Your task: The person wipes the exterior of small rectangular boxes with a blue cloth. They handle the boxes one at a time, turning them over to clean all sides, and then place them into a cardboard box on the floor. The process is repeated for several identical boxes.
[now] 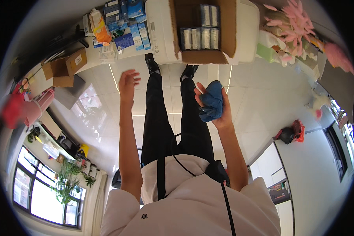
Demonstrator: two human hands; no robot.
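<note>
My right hand (223, 113) holds a crumpled blue cloth (211, 101), its folds bunched between the thumb and fingers. On the other side, my left hand (128, 85) hangs in the air with nothing in it, its fingers a little curled and apart. Before me an open cardboard box (205, 57) stands on a white printer (247, 35). Inside the box, at its right and front, sit several wrapped packs (206, 38) with pale fronts and dark edges. Both hands are apart from the box.
Blue and white cartons (140, 35) and an orange-and-yellow packet (100, 28) crowd the table left of the printer. Further left is a smaller open cardboard box (62, 69). Pink dried flowers (295, 23) stand at the right. A white cabinet (309, 165) is at my right side.
</note>
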